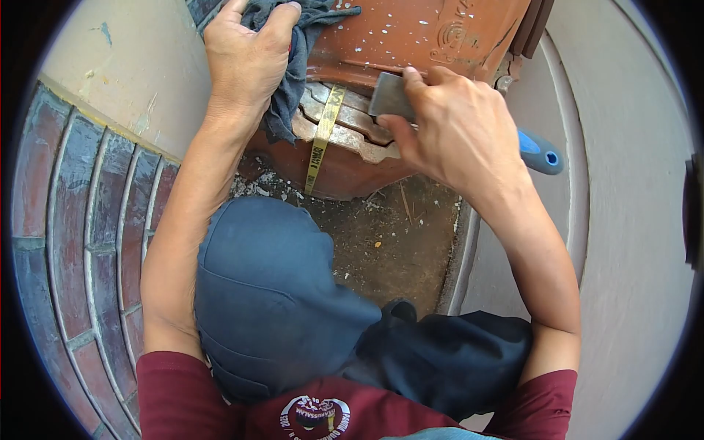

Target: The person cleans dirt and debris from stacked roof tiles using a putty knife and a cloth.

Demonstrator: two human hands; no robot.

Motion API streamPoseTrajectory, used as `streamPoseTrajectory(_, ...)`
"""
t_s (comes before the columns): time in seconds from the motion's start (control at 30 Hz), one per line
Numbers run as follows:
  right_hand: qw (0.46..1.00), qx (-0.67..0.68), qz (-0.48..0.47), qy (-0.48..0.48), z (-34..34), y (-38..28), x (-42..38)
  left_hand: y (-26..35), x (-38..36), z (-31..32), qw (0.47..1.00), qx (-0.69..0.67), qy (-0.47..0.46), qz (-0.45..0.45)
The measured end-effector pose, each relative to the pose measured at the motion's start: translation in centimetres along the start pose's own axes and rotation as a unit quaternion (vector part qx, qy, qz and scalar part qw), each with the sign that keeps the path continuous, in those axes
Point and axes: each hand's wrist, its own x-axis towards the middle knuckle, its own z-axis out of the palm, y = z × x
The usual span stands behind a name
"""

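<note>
At the upper left, my left hand (246, 62) grips a dark grey rag (290, 110), which drapes down over the near edge of some stacked roof tiles (356, 121). My right hand (466, 128) is wrapped round a scraper. Its flat metal blade (390, 97) points left over the stack, and the blue handle end (540, 152) sticks out past my wrist. The orange-brown top tile (381, 37) carries white specks and a raised round mark. A yellow strap with black lettering (323, 143) runs down the front of the tiles.
Brickwork (70, 213) and a cream wall (139, 66) stand on the left. A grey wall (638, 161) closes in the right side. Between them is a dirty floor (389, 242) with pale debris and twigs. My bent knee (257, 257) is close below the tiles.
</note>
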Motion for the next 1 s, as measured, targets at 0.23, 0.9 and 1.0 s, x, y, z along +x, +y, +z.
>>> streamPoseTrajectory(0.23,0.998,-0.037,-0.021,0.056,1.1,-0.1,-0.5,0.6,0.4,-1.0,0.998,-0.019,-0.046,-0.045)
streamPoseTrajectory(0.9,0.988,0.013,-0.029,0.154,0.6,5.5,-0.2,1.5,-0.1,-1.1,0.997,-0.037,-0.06,-0.016)
streamPoseTrajectory(1.0,0.982,0.036,-0.036,0.185,1.6,5.5,-0.3,1.6,-0.3,-0.5,0.998,-0.037,-0.056,-0.01)
